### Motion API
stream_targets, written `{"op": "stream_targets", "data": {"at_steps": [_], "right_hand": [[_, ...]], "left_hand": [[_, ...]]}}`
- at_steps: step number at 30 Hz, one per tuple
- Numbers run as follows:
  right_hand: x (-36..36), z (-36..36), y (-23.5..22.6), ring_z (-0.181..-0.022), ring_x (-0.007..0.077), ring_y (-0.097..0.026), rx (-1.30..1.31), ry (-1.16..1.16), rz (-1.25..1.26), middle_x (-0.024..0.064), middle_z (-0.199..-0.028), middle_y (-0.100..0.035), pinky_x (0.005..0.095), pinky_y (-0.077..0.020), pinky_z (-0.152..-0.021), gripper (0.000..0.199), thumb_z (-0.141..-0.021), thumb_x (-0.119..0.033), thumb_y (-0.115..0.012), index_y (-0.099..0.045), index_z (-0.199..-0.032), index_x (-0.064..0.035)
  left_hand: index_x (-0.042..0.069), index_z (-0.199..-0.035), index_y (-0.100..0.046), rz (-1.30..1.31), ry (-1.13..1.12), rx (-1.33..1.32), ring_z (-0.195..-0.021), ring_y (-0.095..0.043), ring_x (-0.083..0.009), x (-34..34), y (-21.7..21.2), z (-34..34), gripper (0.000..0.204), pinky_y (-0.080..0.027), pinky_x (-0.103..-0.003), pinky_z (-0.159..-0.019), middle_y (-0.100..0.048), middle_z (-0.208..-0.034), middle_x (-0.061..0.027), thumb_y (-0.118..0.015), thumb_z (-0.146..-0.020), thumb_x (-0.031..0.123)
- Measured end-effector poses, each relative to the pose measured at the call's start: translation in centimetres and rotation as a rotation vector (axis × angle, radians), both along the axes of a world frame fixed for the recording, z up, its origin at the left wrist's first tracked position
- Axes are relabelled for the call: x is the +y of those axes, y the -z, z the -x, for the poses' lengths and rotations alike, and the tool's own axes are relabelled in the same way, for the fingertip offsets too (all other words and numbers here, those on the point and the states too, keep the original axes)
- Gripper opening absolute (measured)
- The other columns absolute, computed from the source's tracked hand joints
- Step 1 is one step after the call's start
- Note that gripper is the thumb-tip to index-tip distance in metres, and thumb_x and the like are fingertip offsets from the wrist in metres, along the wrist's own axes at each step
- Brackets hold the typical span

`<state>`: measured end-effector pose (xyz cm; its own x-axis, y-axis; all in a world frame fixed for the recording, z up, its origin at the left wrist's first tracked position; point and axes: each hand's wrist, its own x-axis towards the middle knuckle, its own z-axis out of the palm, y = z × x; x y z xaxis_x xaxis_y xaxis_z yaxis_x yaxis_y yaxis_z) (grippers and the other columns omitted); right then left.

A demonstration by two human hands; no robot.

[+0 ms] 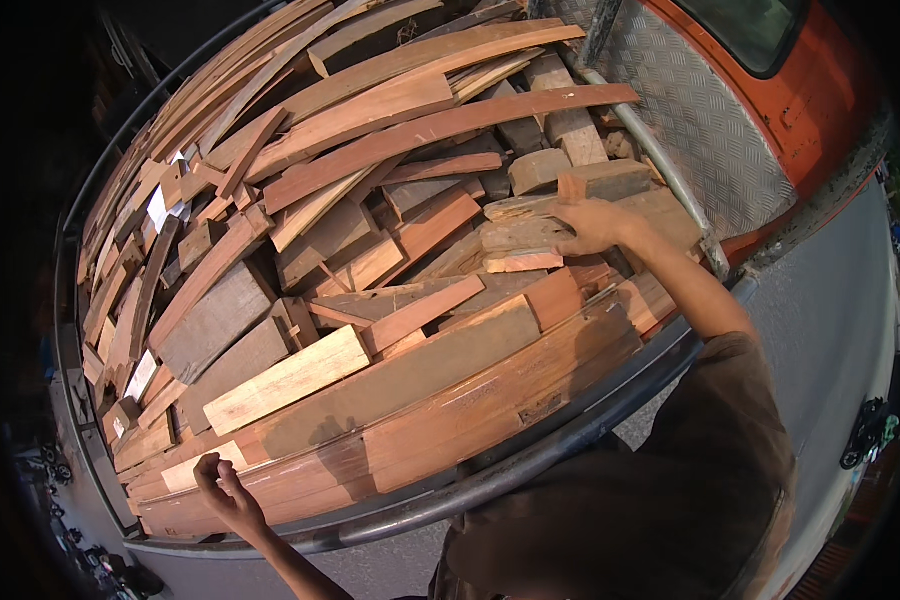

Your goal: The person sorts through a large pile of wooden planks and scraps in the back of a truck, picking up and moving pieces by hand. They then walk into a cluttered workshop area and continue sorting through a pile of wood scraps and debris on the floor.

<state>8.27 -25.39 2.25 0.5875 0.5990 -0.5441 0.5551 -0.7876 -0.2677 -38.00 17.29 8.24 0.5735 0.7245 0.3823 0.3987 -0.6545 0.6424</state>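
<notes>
A heap of loose wood offcuts [310,225] fills the bed of a truck, in reddish, tan and grey pieces. My right hand [598,228] reaches over the heap on the right, its fingers and thumb closed around the end of a rough, weathered wood block [522,238]. That block lies among other offcuts. At the lower left, my left hand [234,497] hovers by the near edge with loosely curled fingers and nothing visible in it. Close to its fingertips lies a pale wood piece [195,468]. A longer pale block [288,380] rests farther in.
A dark metal rail [440,512] runs along the near side, between me and the wood. On the right stand a metal tube frame [660,160], a patterned metal plate [705,120] and the orange truck cab [820,110]. White scraps [160,208] lie among the wood at left.
</notes>
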Motion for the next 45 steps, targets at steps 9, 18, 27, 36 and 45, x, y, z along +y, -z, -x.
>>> {"op": "stream_targets", "data": {"at_steps": [9, 18, 27, 36, 45], "right_hand": [[-4.4, -0.7, 6.1, -0.114, 0.0384, -0.056, -0.365, -0.150, -0.203, 0.0255, -0.115, -0.060, 0.0449, -0.0456, -0.096, 0.060, -0.075, -0.013, -0.074, -0.048, -0.127, -0.0029], [-6.7, -2.1, 0.4, -0.112, 0.0411, -0.056, -0.080, 0.099, -0.227, 0.0236, -0.114, -0.060, 0.0473, -0.0456, -0.097, 0.054, -0.081, -0.018, -0.072, -0.046, -0.125, -0.0007], [-4.1, 1.7, 4.2, -0.130, 0.0392, -0.043, -0.563, -0.211, -0.068, 0.0210, -0.134, -0.053, 0.0526, -0.0320, -0.108, 0.075, -0.078, -0.035, -0.073, -0.045, -0.138, 0.0001], [-5.2, -1.8, 7.8, -0.131, 0.0351, -0.043, -0.424, -0.156, -0.252, 0.0215, -0.134, -0.050, 0.0475, -0.0330, -0.107, 0.068, -0.081, -0.023, -0.074, -0.042, -0.135, 0.0012], [-5.7, 0.6, 7.6, -0.123, 0.0347, -0.049, -0.534, -0.129, -0.198, 0.0181, -0.128, -0.053, 0.0463, -0.0418, -0.097, 0.050, -0.086, -0.010, -0.057, -0.046, -0.133, 0.0027]], "left_hand": [[0.001, -0.124, -0.053, -0.236, 1.145, 0.261, -0.110, -0.056, -0.0390, -23.5, 6.9, -33.5, 0.056, -0.046, -0.047, -0.094, -0.058, -0.118, -0.0183, -0.070, -0.084, 0.036], [0.000, -0.113, -0.061, -0.018, 1.007, 0.263, -0.083, -0.063, -0.0362, -21.9, 8.1, -35.7, 0.031, -0.050, -0.044, -0.070, -0.061, -0.094, -0.0184, -0.068, -0.085, 0.009], [-0.005, -0.112, -0.061, -0.069, 0.567, 0.057, -0.070, -0.050, -0.0168, -17.1, 3.1, -33.6, 0.027, -0.043, -0.029, -0.058, -0.053, -0.091, -0.0108, -0.063, -0.092, 0.013], [-0.003, -0.112, -0.062, 0.173, 0.555, -0.162, -0.070, -0.047, -0.0115, -18.5, 5.8, -35.9, 0.033, -0.036, -0.027, -0.055, -0.052, -0.088, -0.0047, -0.061, -0.095, 0.025], [-0.003, -0.111, -0.062, 0.090, 0.535, -0.166, -0.067, -0.041, -0.0110, -19.0, 4.0, -34.5, 0.028, -0.034, -0.026, -0.054, -0.049, -0.085, -0.0040, -0.064, -0.092, 0.017]]}}
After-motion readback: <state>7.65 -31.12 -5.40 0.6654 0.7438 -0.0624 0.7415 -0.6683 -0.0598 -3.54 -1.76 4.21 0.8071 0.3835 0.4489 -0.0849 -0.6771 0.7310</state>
